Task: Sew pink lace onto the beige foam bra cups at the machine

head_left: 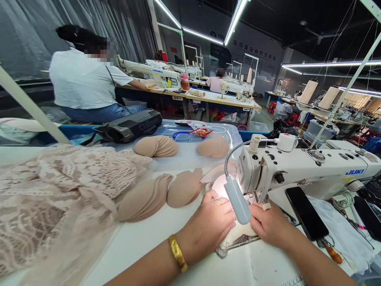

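Note:
A white JUKI sewing machine (309, 169) stands at the right, its small gooseneck lamp (238, 202) shining on the needle area. A beige fabric pad (219, 186), bright in the lamplight, lies at the needle. My left hand (210, 220), with a ring and gold bracelet, is closed over the pad's near side, fingers bent and pressed together. Close to the presser foot, my right hand (269, 222) has its fingers drawn together; the lamp head partly hides their tips and what they grip. Stacks of beige oval pads (145, 198) fan out left of my hands.
Cream lace fabric (59, 190) covers the table's left side. More pads (157, 146) sit on a clear plastic sheet behind. A black phone (306, 212) and white cloth (333, 226) lie right of my hand. A co-worker (86, 79) sits at another machine ahead.

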The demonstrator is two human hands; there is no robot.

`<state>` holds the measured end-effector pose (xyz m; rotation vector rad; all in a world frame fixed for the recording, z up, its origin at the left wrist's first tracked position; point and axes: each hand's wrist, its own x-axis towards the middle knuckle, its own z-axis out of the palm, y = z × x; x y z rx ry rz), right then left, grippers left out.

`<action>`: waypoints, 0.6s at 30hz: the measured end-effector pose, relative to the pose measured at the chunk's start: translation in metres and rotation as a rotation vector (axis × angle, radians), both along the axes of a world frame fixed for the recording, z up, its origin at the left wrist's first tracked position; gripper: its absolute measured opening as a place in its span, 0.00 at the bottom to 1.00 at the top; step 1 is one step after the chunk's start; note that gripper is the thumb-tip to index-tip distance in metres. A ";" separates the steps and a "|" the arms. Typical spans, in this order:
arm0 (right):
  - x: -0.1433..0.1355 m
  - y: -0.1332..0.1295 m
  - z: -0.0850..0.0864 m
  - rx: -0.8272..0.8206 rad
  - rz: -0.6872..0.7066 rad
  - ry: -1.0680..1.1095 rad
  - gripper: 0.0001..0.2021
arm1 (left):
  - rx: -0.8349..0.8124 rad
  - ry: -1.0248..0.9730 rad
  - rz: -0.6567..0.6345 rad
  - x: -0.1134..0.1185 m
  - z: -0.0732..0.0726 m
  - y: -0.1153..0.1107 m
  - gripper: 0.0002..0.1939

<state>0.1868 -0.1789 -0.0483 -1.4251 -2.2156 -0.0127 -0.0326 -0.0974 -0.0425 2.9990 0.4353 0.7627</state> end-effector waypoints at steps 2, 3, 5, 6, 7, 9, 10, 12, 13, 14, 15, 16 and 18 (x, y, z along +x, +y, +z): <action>-0.001 0.000 0.000 -0.011 -0.019 0.009 0.10 | 0.023 0.021 0.018 0.000 0.001 0.002 0.12; -0.001 0.000 0.000 -0.018 -0.025 0.009 0.10 | 0.044 0.024 0.037 0.000 0.002 0.003 0.13; -0.001 -0.001 0.000 -0.034 -0.039 0.005 0.11 | 0.080 0.000 0.128 -0.002 0.005 0.010 0.16; 0.000 -0.001 0.000 -0.040 -0.048 0.001 0.11 | 0.092 -0.027 0.209 -0.004 0.006 0.016 0.18; 0.000 -0.002 0.001 -0.047 -0.055 -0.003 0.11 | 0.099 -0.062 0.307 -0.007 0.008 0.023 0.21; 0.000 -0.003 0.002 -0.063 -0.071 -0.012 0.11 | 0.095 -0.118 0.497 -0.015 0.010 0.039 0.23; 0.000 -0.004 0.002 -0.071 -0.076 -0.017 0.11 | 0.079 -0.107 0.560 -0.020 0.011 0.046 0.23; 0.000 -0.004 0.003 -0.082 -0.082 -0.025 0.10 | 0.018 0.000 0.588 -0.029 0.012 0.058 0.23; 0.000 -0.004 0.003 -0.084 -0.085 -0.029 0.10 | -0.022 0.074 0.566 -0.033 0.013 0.060 0.23; 0.000 -0.004 0.002 -0.085 -0.088 -0.032 0.09 | -0.058 0.143 0.535 -0.036 0.013 0.060 0.23; 0.000 -0.004 0.002 -0.086 -0.089 -0.035 0.09 | -0.085 0.203 0.494 -0.037 0.014 0.058 0.23; 0.000 -0.004 0.001 -0.088 -0.090 -0.036 0.09 | -0.102 0.244 0.440 -0.038 0.015 0.054 0.21; 0.001 -0.004 -0.001 -0.099 -0.091 -0.033 0.10 | -0.131 0.275 0.305 -0.036 0.015 0.042 0.15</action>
